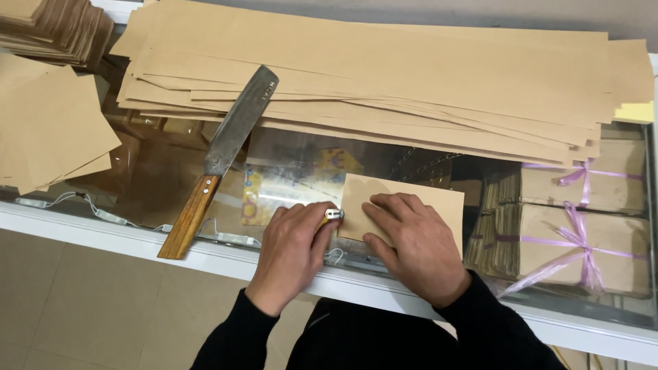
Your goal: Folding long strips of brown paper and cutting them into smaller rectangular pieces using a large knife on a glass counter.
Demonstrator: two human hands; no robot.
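Note:
A small folded piece of brown paper (425, 199) lies flat on the glass counter top (301, 161). My right hand (415, 247) rests on it with fingers spread, pressing it down. My left hand (291, 250) is closed around a small tool with a metal tip (334, 214) and a bit of yellow showing, held against the paper's left edge. Both sleeves are black.
A large stack of long brown paper sheets (411, 75) covers the far side of the counter. A big knife (236, 130) with a wooden handle (188, 219) lies to the left. More brown paper (48, 123) sits far left. Bundles tied with purple ribbon (582, 233) lie under the glass.

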